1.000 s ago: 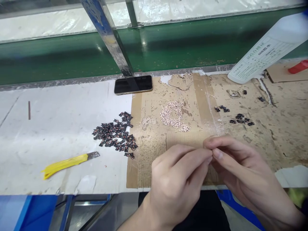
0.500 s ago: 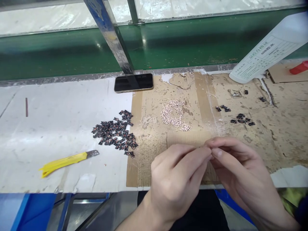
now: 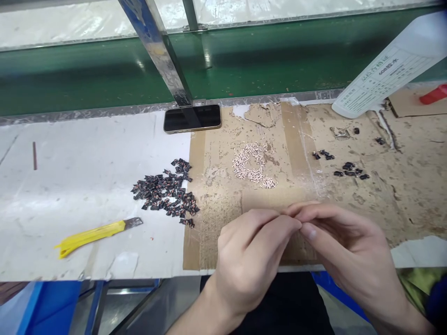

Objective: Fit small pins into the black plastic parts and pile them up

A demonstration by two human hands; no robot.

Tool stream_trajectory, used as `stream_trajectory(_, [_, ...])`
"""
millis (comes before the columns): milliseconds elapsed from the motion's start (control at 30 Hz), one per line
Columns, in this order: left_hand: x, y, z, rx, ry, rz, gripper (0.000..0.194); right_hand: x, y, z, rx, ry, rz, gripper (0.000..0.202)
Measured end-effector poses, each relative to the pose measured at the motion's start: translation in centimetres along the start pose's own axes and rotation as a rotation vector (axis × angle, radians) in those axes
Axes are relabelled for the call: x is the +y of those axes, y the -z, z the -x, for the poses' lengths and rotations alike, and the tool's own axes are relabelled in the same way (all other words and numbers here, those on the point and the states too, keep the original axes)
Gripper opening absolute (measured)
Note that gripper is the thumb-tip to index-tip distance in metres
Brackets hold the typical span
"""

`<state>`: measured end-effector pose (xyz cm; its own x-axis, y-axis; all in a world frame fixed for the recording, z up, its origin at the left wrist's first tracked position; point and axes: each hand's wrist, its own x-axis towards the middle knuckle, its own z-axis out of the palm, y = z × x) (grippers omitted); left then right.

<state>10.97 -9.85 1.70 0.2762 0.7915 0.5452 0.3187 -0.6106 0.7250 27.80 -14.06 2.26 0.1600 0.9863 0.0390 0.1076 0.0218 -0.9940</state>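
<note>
My left hand (image 3: 249,256) and my right hand (image 3: 349,246) meet fingertip to fingertip above the front edge of the cardboard (image 3: 216,237). Both are closed in a pinch, and whatever sits between the fingers is hidden. Beyond them lies a curved heap of tiny pinkish metal pieces (image 3: 249,163). To the left is a larger pile of small black parts with coppery bits (image 3: 162,188). Several similar black parts (image 3: 351,171) lie scattered on the right, past my right hand.
A yellow utility knife (image 3: 91,236) with its blade out lies at the left. At the back are a dark phone (image 3: 192,118) against a metal post (image 3: 160,56) and a leaning white bottle (image 3: 387,70). A red object (image 3: 433,94) rests at the far right.
My fingertips have shifted slightly left, and the right hand's thumb and index finger look a little further apart. The piles and tools on the table stay as they were.
</note>
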Motion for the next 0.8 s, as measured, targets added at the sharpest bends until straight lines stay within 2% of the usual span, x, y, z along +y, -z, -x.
stream_trajectory(167, [-0.4, 0.3, 1.0, -0.011, -0.109, -0.024, 0.016, -0.6, 0.0, 0.5, 0.009, 0.063, 0.091, 0.016])
stream_trajectory(333, [0.1, 0.4, 1.2, -0.049, -0.063, 0.010, 0.013, -0.8, -0.4, 1.0, 0.033, 0.104, 0.129, 0.017])
stream_trajectory(433, [0.2, 0.5, 1.2, -0.061, 0.073, 0.114, 0.017, -0.3, 0.0, 1.4, 0.046, 0.113, 0.176, 0.018])
stream_trajectory(533, [-0.2, 0.7, 1.9, 0.024, 0.247, 0.168, 0.027, 0.5, 1.0, 1.9, 0.061, 0.162, 0.339, 0.016])
stream_trajectory(667, [-1.2, 1.4, 3.2, 0.087, 0.438, 0.157, 0.024, 1.5, 1.9, 2.3, -0.038, 0.311, 0.670, 0.014])
stream_trajectory(800, [-1.5, 2.2, 3.6, 0.104, 0.571, 0.158, 0.023, 1.7, 1.7, 2.0, -0.084, 0.411, 0.837, 0.015])
